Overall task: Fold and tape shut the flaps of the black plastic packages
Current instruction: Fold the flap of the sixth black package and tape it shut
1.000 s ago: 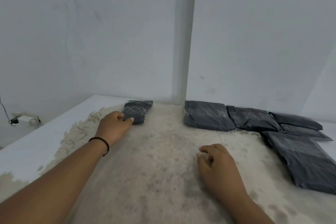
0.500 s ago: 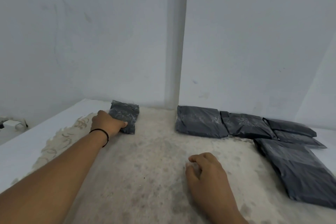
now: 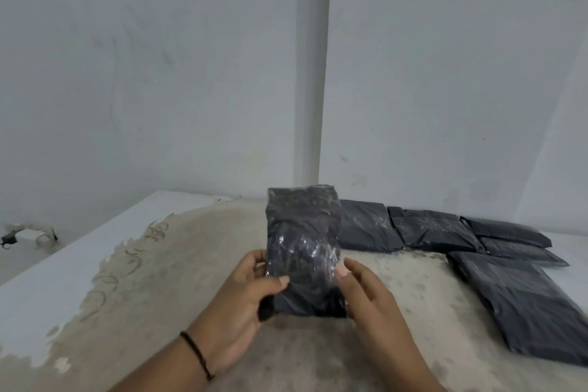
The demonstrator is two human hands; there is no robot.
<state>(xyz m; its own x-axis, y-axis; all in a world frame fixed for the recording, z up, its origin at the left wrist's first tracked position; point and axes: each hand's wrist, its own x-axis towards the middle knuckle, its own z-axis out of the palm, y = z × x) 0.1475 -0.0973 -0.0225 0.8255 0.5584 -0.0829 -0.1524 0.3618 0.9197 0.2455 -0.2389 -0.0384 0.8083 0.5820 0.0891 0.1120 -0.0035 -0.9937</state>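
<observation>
A small black plastic package with a glossy, crinkled clear wrap is held upright in front of me, above the worn table. My left hand grips its lower left edge, thumb across the front. My right hand holds the lower right edge, thumb on the front and fingers behind. Several other black packages lie flat on the table: one behind the held package, one beside it, two overlapping at the far right, and a large one nearer me.
White walls meet at a corner post right behind the table. The table's left edge is white with peeling paint. A small cable or plug lies on the floor at the far left.
My left hand picked the small package up from the far left of the table and brought it to the centre. My right hand rose from the table and took its right edge.
</observation>
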